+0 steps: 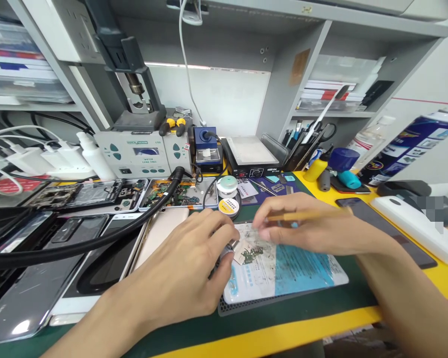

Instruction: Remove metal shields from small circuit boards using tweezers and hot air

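Note:
My left hand [194,258] is curled, thumb and fingers closing around a small dark, metallic item that they mostly hide. Just right of those fingertips lies a small green circuit board piece [253,254] on a pale scrap. It rests on a smudged white and blue sheet [302,271]. Above the sheet, my right hand [302,228] pinches a thin yellow-handled tool [313,214], slightly blurred; its tip is hard to see. Behind both hands stand a round tin with a yellow label [229,206] and a small white jar with a green lid [227,185].
Phones and phone parts [85,233] crowd the left side, crossed by a thick black hose [134,226]. A hot-air station [145,151], soldering iron stand [208,149] and heating plate [251,151] line the back. Dark [388,228] and white [414,228] phone-shaped items lie right.

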`<action>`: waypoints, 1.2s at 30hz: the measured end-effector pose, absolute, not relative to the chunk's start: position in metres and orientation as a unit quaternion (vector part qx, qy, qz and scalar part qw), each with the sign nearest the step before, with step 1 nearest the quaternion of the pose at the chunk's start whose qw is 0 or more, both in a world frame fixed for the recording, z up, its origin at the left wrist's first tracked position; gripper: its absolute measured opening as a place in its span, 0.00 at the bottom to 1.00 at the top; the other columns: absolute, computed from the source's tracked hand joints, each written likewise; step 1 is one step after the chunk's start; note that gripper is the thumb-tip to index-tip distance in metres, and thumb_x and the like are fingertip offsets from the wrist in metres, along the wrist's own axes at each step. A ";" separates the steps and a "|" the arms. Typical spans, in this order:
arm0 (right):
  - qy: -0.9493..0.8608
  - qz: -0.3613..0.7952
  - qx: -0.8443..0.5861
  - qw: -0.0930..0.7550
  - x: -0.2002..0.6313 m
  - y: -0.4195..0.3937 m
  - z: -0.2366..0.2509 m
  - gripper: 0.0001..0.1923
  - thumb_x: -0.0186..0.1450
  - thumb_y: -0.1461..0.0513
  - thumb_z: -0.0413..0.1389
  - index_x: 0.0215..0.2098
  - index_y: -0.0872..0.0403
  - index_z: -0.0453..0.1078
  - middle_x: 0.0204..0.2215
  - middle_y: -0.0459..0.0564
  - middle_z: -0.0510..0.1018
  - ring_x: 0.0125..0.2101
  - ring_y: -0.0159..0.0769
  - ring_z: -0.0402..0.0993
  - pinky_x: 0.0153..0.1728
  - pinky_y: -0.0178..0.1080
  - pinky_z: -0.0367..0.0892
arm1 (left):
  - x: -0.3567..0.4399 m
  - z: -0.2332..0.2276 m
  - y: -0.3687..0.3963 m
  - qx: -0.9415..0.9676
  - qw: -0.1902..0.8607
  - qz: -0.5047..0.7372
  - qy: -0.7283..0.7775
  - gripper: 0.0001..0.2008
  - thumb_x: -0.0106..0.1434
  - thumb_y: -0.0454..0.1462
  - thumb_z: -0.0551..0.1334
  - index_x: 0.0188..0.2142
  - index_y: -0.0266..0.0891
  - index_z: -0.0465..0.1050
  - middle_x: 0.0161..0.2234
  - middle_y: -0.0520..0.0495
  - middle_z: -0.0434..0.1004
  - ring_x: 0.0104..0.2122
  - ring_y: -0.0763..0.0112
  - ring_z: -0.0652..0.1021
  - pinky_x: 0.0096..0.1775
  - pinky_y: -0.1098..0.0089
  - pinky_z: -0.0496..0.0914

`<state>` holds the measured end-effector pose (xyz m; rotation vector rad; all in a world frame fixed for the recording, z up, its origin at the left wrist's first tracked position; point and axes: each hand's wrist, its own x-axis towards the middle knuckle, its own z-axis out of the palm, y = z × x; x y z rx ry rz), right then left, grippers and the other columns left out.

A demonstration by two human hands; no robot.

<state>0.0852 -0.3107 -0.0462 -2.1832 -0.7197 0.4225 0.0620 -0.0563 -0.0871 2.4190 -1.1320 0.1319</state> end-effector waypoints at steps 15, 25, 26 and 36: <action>-0.364 0.171 -0.859 0.317 0.080 -0.311 -0.054 0.08 0.66 0.67 0.57 0.44 0.52 0.67 0.35 0.42 0.76 0.29 0.29 0.68 0.29 0.30 0.61 | 0.066 -0.092 -0.056 0.863 0.258 0.072 -0.428 0.08 0.74 0.33 0.53 0.48 0.43 0.68 0.50 0.47 0.70 0.47 0.64 0.73 0.49 0.60 0.67; -0.325 0.168 -0.871 0.327 0.078 -0.304 -0.053 0.10 0.63 0.70 0.56 0.40 0.53 0.67 0.29 0.40 0.73 0.25 0.27 0.63 0.25 0.29 0.58 | 0.063 -0.090 -0.055 0.852 0.307 0.046 -0.421 0.08 0.73 0.33 0.53 0.48 0.44 0.67 0.49 0.48 0.70 0.46 0.68 0.73 0.49 0.65 0.67; -0.323 0.172 -0.870 0.331 0.078 -0.304 -0.053 0.09 0.63 0.70 0.56 0.40 0.53 0.67 0.29 0.40 0.73 0.25 0.28 0.63 0.25 0.29 0.58 | 0.063 -0.089 -0.056 0.848 0.320 0.043 -0.420 0.08 0.73 0.33 0.54 0.48 0.44 0.67 0.49 0.48 0.70 0.46 0.68 0.73 0.49 0.66 0.67; -0.312 0.163 -0.854 0.382 0.079 -0.304 -0.057 0.06 0.68 0.65 0.57 0.43 0.52 0.67 0.32 0.43 0.73 0.28 0.29 0.66 0.28 0.29 0.61 | 0.061 -0.089 -0.063 0.803 0.532 -0.015 -0.269 0.10 0.70 0.35 0.60 0.50 0.47 0.72 0.46 0.52 0.77 0.45 0.69 0.77 0.45 0.67 0.70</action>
